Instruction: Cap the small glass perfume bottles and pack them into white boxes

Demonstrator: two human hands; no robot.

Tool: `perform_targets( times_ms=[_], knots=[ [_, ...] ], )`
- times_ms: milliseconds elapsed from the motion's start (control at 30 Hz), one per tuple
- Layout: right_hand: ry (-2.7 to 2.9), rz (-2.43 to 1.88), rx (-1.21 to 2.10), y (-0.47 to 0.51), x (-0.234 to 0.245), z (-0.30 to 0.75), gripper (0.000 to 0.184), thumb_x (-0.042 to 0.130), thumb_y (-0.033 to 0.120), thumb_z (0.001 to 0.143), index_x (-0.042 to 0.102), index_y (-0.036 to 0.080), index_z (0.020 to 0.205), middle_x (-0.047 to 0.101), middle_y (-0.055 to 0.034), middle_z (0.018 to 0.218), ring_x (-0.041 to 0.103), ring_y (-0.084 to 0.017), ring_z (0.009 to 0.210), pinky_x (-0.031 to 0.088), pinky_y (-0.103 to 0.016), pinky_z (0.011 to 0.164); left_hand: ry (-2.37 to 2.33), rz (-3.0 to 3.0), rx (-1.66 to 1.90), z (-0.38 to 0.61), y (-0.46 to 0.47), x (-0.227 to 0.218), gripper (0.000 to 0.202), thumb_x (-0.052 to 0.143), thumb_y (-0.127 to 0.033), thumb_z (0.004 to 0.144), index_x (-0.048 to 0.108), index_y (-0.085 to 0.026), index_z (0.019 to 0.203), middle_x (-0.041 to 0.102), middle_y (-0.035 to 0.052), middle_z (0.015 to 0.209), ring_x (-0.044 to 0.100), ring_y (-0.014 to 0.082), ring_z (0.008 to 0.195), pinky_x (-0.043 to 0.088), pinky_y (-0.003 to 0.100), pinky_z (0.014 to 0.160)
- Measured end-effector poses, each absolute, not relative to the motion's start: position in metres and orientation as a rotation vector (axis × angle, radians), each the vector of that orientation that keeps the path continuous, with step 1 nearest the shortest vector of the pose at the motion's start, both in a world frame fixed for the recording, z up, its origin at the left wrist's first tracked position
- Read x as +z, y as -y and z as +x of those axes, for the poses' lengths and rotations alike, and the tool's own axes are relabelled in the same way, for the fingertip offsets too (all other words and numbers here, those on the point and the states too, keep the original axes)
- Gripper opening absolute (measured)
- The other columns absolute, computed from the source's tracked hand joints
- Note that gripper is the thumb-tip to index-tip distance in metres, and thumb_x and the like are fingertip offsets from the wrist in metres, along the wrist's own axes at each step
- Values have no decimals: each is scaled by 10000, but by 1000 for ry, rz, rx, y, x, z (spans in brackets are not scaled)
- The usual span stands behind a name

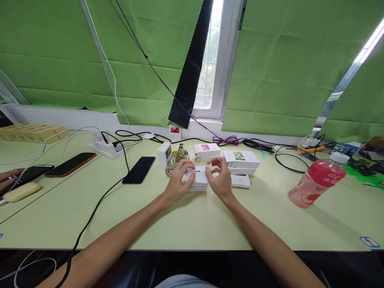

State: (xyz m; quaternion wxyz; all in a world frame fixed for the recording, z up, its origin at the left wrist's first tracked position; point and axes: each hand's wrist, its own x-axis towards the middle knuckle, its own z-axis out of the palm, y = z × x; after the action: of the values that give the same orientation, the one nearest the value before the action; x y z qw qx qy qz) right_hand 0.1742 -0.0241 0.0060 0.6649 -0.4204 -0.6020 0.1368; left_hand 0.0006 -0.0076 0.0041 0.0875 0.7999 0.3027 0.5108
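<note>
A small white carton [198,186] lies on the table in front of me, between my two hands. My left hand [179,181] grips its left side, with the thumb and curled fingers at the top edge. At the carton's right edge, my right hand [221,178] has its thumb and fingers bent together on the top edge, partly hiding it. Glass bottles with gold caps [180,152] stand just behind my left hand, beside an upright white box [164,155]. Flat white boxes with pictures [241,159] are stacked behind and right of my right hand, near a thin white box [241,181].
A black phone [139,170] lies left of my hands, with a black cable [100,202] running past it. A pink drink bottle [318,182] stands at right. Another person's hand [10,178] is at far left by a phone. A power strip [108,149] sits behind.
</note>
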Motion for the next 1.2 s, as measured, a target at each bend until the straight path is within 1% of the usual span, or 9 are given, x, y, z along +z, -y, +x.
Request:
perform_targets(
  times_ms=[200,567,800,900,967,1067,1200],
  knots=[
    [1384,-921,276,25,7,174,100,620,254,856,553,231,925,660,-20,877,649,-167,818,557,-275,631,-900,2387,1542,1,8,4,112,513,-245,971,615,-206,994,623,76,1061,613,200,997,514,328,818],
    [1510,-878,199,26,8,175,81,599,225,873,650,216,936,693,-31,870,632,-167,786,546,-289,656,-860,2409,1562,2,9,6,115,510,-219,981,619,-200,1014,659,71,1062,639,185,990,523,313,850],
    [1577,-841,198,25,8,176,100,593,204,876,672,213,936,705,-53,900,635,-188,826,525,-310,673,-876,2426,1543,0,8,4,196,508,-235,983,611,-214,1147,700,67,1092,670,194,1002,546,326,861],
    [1608,-816,198,25,8,176,96,586,208,879,671,217,922,709,-61,916,644,-197,858,520,-312,674,-886,2340,1532,0,8,1,285,532,-236,968,549,-226,1252,711,73,1151,692,197,1030,570,327,854],
    [1613,-814,199,25,9,176,92,584,213,880,669,217,915,708,-64,920,647,-196,858,519,-312,671,-882,2255,1528,1,8,0,330,558,-244,954,489,-227,1277,712,89,1176,702,205,1053,584,342,860],
    [1609,-815,207,25,9,176,88,586,221,879,670,216,903,708,-69,927,654,-198,867,520,-313,669,-888,2173,1520,3,9,0,306,584,-258,940,437,-228,1206,717,111,1178,707,219,1073,594,363,853],
    [1601,-807,218,25,8,177,90,592,223,877,681,214,887,716,-82,936,663,-209,894,522,-320,673,-900,2147,1495,3,10,1,201,574,-279,945,435,-229,1080,714,119,1182,718,207,995,601,357,813]
  ],
)
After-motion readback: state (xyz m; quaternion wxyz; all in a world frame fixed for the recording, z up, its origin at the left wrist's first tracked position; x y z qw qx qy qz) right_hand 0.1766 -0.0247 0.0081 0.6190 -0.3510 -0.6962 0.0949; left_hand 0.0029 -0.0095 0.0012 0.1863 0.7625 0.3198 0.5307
